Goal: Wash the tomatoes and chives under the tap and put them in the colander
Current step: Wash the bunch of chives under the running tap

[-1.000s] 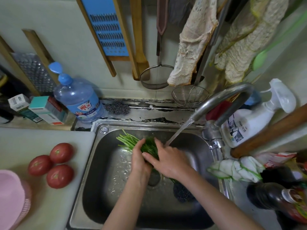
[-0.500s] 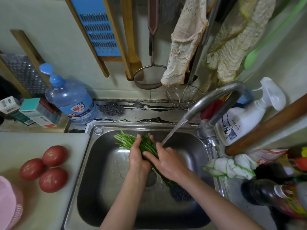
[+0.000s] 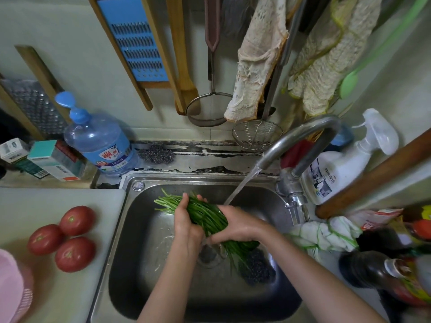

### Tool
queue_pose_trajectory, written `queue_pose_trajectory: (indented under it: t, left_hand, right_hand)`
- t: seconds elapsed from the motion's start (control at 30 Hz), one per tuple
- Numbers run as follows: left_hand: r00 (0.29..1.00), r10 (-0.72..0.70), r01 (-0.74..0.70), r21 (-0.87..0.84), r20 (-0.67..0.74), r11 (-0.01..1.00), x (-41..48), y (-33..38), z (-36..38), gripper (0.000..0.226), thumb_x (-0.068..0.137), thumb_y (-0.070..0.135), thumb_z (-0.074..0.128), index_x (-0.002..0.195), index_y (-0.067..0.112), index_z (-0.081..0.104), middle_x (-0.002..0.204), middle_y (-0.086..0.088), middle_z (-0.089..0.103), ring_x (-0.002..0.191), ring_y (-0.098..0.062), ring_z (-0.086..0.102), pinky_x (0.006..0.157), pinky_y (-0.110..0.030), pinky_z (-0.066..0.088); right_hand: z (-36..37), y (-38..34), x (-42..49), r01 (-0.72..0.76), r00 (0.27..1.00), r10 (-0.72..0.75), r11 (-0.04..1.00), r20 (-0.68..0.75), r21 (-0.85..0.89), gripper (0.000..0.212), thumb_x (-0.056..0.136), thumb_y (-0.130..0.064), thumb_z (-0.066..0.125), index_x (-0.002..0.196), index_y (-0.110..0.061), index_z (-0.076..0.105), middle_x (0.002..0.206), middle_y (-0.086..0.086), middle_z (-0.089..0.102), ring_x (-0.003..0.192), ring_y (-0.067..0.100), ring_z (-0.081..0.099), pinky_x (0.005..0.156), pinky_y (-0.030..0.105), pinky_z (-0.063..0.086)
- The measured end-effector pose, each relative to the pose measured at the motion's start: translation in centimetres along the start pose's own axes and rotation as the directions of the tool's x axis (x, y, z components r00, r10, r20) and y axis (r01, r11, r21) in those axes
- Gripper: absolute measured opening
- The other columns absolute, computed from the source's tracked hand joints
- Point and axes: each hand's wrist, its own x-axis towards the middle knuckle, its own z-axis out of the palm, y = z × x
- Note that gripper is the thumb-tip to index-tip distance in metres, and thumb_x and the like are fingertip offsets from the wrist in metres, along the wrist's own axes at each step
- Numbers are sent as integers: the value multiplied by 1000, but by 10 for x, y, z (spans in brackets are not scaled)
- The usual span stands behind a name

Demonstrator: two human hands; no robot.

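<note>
A bunch of green chives (image 3: 205, 214) lies across the steel sink (image 3: 151, 264), held between both my hands. My left hand (image 3: 185, 220) grips the bunch near its leafy middle, fingers curled round it. My right hand (image 3: 238, 226) grips it lower down, toward the stem end. Water runs from the curved tap (image 3: 300, 138) and lands on my right hand and the chives. Three red tomatoes (image 3: 61, 238) sit on the white counter left of the sink. The pink colander (image 3: 12, 290) shows at the bottom left edge.
A blue water bottle (image 3: 98, 145) and small boxes (image 3: 46, 159) stand behind the counter. A white spray bottle (image 3: 347, 169), a wooden rolling pin (image 3: 377, 176), a rag (image 3: 324, 234) and dark sauce bottles (image 3: 382, 273) crowd the right side. A dark scourer (image 3: 256, 266) lies in the sink.
Both hands have slid along the chives and turned the bunch under the stream; the right hand now sits lower on the stems.
</note>
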Motion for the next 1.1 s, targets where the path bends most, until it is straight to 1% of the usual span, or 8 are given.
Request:
queue_pose_trajectory:
  t: [0.2, 0.33, 0.47, 0.57, 0.67, 0.77, 0.93, 1.1]
  left_hand:
    - [1000, 1, -2, -30, -22, 1000, 3, 7, -3, 35, 97, 29, 46, 66, 14, 49, 44, -1, 54, 43, -16, 56, 68, -33, 48]
    - [993, 61, -78, -181, -98, 980, 6, 11, -15, 35, 99, 28, 44, 66, 16, 47, 45, 1, 53, 58, -14, 52, 91, -37, 46]
    - [981, 96, -127, -180, -171, 975, 6, 2, -12, 36, 100, 31, 40, 67, 17, 47, 67, -2, 53, 67, -18, 53, 93, -41, 46]
    - [983, 70, -92, -124, -170, 988, -6, -10, -9, 37, 100, 30, 38, 67, 17, 46, 65, -2, 53, 64, -19, 53, 71, -38, 48]
    - [988, 41, -57, -109, -146, 992, -12, -10, -13, 38, 101, 28, 36, 65, 16, 44, 62, -4, 54, 65, -21, 53, 69, -39, 48]
    - [988, 55, -77, -157, -144, 985, -11, -2, -16, 39, 101, 29, 35, 65, 16, 44, 57, -4, 53, 65, -20, 52, 69, -40, 47]
    - [981, 70, -95, -130, -183, 987, -5, 2, -17, 39, 101, 29, 33, 68, 15, 46, 65, -8, 55, 69, -23, 54, 81, -43, 46]
    - [984, -20, -3, -131, -177, 991, -9, -7, -23, 36, 101, 30, 33, 87, 6, 57, 96, -17, 60, 99, -32, 56, 93, -46, 41]
  right_hand:
    - [-21, 11, 3, -186, 981, 129, 838, 144, 513, 66, 64, -70, 63, 104, -18, 65, 99, 7, 69, 92, 21, 68, 86, 33, 54]
    - [-24, 23, -15, -82, 962, 274, 329, -12, 941, 44, 80, -54, 55, 100, -17, 66, 108, 14, 65, 94, 25, 64, 79, 36, 52]
    - [22, 18, -9, 42, 839, 346, 729, -421, 684, 54, 70, -66, 64, 104, -24, 62, 107, -1, 68, 100, 20, 64, 83, 33, 53]
    - [25, 16, -3, 108, 641, 383, 813, -666, 572, 26, 85, -41, 64, 79, -16, 61, 75, -2, 66, 76, 22, 65, 68, 32, 51]
    - [14, 13, 4, -32, 633, 448, 830, -631, 557, 44, 91, -52, 49, 73, -13, 61, 73, 3, 64, 78, 28, 62, 68, 34, 46]
    - [2, 6, 3, -177, 739, 602, 608, -303, 774, 77, 91, -67, 26, 136, -8, 46, 139, 13, 48, 126, 33, 46, 100, 40, 38]
    - [32, -1, -7, -119, 738, 185, 982, -649, 146, 72, 90, -58, 45, 144, -13, 28, 143, 8, 41, 123, 25, 49, 96, 34, 44]
    - [25, 0, 7, -127, 543, -44, 983, -839, -133, 41, 92, -48, 50, 94, -10, 64, 83, 6, 68, 75, 26, 68, 55, 30, 47]
